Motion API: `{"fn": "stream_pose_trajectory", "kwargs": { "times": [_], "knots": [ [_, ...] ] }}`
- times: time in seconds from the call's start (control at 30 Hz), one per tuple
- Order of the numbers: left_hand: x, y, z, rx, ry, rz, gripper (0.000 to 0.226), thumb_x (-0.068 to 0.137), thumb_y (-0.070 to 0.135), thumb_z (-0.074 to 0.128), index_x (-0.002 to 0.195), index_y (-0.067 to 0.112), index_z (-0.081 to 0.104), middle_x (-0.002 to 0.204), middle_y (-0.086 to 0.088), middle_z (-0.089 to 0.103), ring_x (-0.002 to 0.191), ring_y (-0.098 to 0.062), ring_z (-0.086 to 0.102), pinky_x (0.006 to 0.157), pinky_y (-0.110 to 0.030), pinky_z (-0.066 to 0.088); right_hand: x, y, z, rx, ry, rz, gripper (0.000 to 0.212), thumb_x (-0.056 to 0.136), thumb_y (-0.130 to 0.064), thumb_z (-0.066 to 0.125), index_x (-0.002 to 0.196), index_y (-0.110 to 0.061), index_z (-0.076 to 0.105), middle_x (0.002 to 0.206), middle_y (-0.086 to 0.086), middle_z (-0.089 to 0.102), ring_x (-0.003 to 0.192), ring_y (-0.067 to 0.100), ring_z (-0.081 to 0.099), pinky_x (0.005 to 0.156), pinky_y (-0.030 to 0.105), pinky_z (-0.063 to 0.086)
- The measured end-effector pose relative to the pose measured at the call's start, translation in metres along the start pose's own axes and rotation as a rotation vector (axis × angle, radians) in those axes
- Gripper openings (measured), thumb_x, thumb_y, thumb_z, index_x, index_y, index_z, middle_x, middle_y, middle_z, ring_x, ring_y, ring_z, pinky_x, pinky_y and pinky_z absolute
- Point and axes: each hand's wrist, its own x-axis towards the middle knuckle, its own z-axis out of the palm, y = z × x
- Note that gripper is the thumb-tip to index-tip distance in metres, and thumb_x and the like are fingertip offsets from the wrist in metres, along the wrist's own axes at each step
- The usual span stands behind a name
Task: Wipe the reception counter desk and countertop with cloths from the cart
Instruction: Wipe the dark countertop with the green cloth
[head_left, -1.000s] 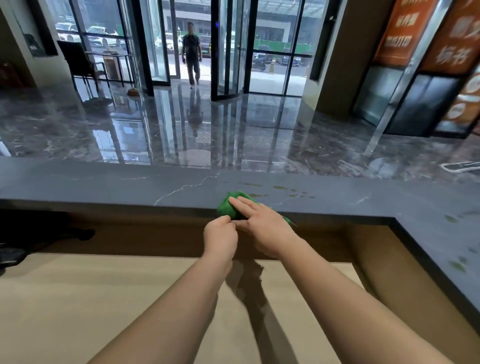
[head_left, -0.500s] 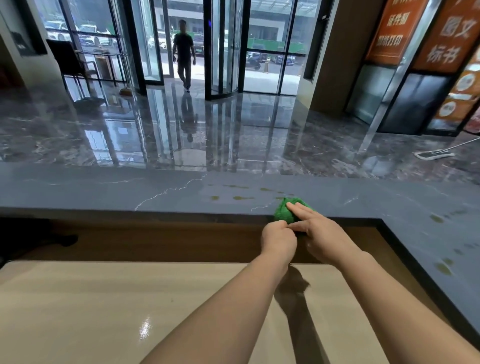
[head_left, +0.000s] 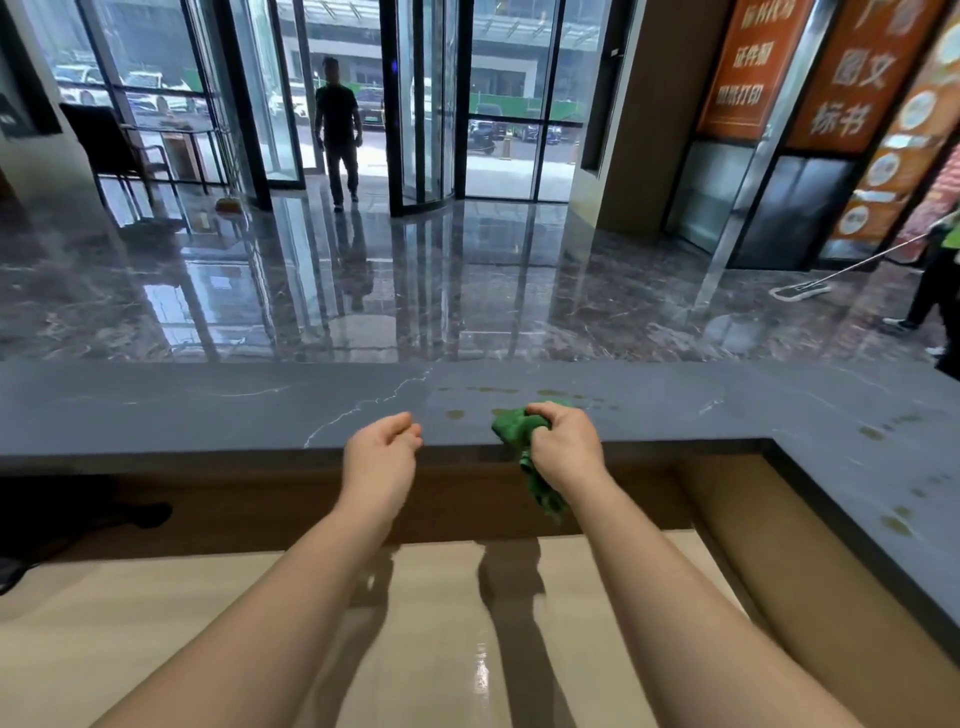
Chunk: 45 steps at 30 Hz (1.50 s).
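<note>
Tabletop (head_left: 208, 410) of grey stone spans the view. Over its near edge the left hand (head_left: 382, 452) hangs loosely curled, holding nothing. The right hand (head_left: 566, 447) grips one bunched green cloth (head_left: 514, 428), its tail dangling below the edge. Brown spots (head_left: 872, 431) dot the right side.

You will find readable text only on the orange wall panels at upper right. Left orange panel (head_left: 748, 67): you can read the white characters 证件照 in the middle row; the rows above and below it are too blurred to confirm. Middle orange panel (head_left: 857, 78): large white characters 图文 over 标书; the print on the panel with round icons (head_left: 904, 150) is too small for you to read.
</note>
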Motion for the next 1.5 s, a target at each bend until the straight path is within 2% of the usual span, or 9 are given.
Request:
{"fn": "stream_pose_trajectory", "kwargs": {
  "times": [0.27, 0.43, 0.7, 0.83, 0.9, 1.1, 1.23, 1.43, 1.5],
  "knots": [
    [0.034, -0.010, -0.053, 0.480, 0.090, 0.172, 0.044, 0.098, 0.012, 0.045, 0.139, 0.025, 0.050, 0.137, 0.002, 0.056, 0.129, -0.022, 0.049, 0.112, -0.044, 0.031, -0.038, -0.092, 0.073, -0.320, -0.243, -0.315, 0.047, 0.095, -0.010, 0.047, 0.142, -0.018, 0.047, 0.156, 0.011, 0.029, 0.145, 0.027, 0.021, 0.120, 0.040, 0.014],
    [0.037, -0.007, -0.045, 0.858, 0.040, 0.266, 0.050, 0.095, 0.008, 0.037, 0.137, 0.032, 0.048, 0.130, 0.000, 0.061, 0.124, -0.027, 0.046, 0.102, -0.034, 0.025, -0.027, -0.072, 0.047, -0.352, -0.286, -0.336, 0.049, 0.099, -0.008, 0.039, 0.146, -0.021, 0.041, 0.156, 0.005, 0.030, 0.145, 0.024, 0.022, 0.114, 0.040, 0.025],
    [0.039, 0.000, -0.046, 1.272, -0.061, 0.393, 0.051, 0.091, 0.008, 0.031, 0.133, 0.031, 0.047, 0.114, 0.001, 0.067, 0.110, -0.020, 0.056, 0.108, -0.035, 0.020, 0.016, 0.007, -0.043, -0.429, -0.062, -0.038, 0.049, 0.093, -0.005, 0.042, 0.138, -0.020, 0.053, 0.148, 0.007, 0.045, 0.134, 0.027, 0.043, 0.107, 0.035, 0.039],
    [0.037, 0.008, -0.048, 1.319, -0.091, 0.382, 0.049, 0.093, 0.009, 0.034, 0.136, 0.029, 0.046, 0.126, 0.002, 0.062, 0.119, -0.018, 0.053, 0.115, -0.037, 0.015, 0.027, 0.024, -0.069, -0.439, 0.007, 0.091, 0.049, 0.095, -0.003, 0.039, 0.139, -0.019, 0.053, 0.141, 0.011, 0.051, 0.115, 0.033, 0.055, 0.078, 0.035, 0.046],
    [0.039, 0.008, -0.049, 1.324, -0.101, 0.380, 0.050, 0.093, 0.010, 0.036, 0.137, 0.029, 0.044, 0.124, 0.003, 0.063, 0.119, -0.016, 0.054, 0.117, -0.039, 0.011, 0.032, 0.019, -0.068, -0.462, 0.016, 0.130, 0.043, 0.095, -0.003, 0.041, 0.133, -0.012, 0.057, 0.132, 0.015, 0.056, 0.110, 0.034, 0.056, 0.078, 0.036, 0.048],
    [0.039, 0.005, -0.049, 1.310, -0.116, 0.389, 0.055, 0.091, 0.007, 0.038, 0.143, 0.025, 0.038, 0.114, 0.005, 0.066, 0.119, -0.015, 0.054, 0.119, -0.040, -0.001, 0.032, -0.033, -0.017, -0.519, -0.018, 0.095, 0.010, 0.088, -0.012, 0.058, 0.077, -0.011, 0.058, 0.092, 0.011, 0.063, 0.083, 0.030, 0.057, 0.067, 0.033, 0.046],
    [0.045, -0.003, -0.052, 1.278, -0.101, 0.351, 0.064, 0.088, 0.007, 0.038, 0.150, 0.019, 0.027, 0.122, 0.007, 0.064, 0.125, -0.013, 0.049, 0.119, -0.040, -0.007, 0.024, -0.074, 0.045, -0.521, -0.087, -0.111, 0.029, 0.081, -0.020, 0.071, 0.108, -0.009, 0.068, 0.115, 0.013, 0.064, 0.111, 0.032, 0.057, 0.083, 0.035, 0.048],
    [0.049, -0.006, -0.049, 1.291, -0.077, 0.327, 0.067, 0.090, 0.010, 0.038, 0.153, 0.013, 0.015, 0.122, 0.007, 0.065, 0.129, -0.010, 0.047, 0.118, -0.038, -0.010, 0.011, -0.107, 0.079, -0.547, -0.245, -0.394, 0.030, 0.089, -0.007, 0.049, 0.117, -0.009, 0.060, 0.128, 0.017, 0.054, 0.120, 0.034, 0.049, 0.086, 0.038, 0.045],
    [0.048, -0.006, -0.046, 1.320, -0.074, 0.322, 0.067, 0.090, 0.011, 0.038, 0.153, 0.013, 0.015, 0.123, 0.008, 0.065, 0.132, -0.010, 0.044, 0.119, -0.038, -0.010, 0.019, -0.095, 0.067, -0.526, -0.301, -0.416, 0.041, 0.094, -0.008, 0.043, 0.132, -0.014, 0.053, 0.143, 0.014, 0.044, 0.134, 0.031, 0.038, 0.100, 0.041, 0.042]
  ]
}}
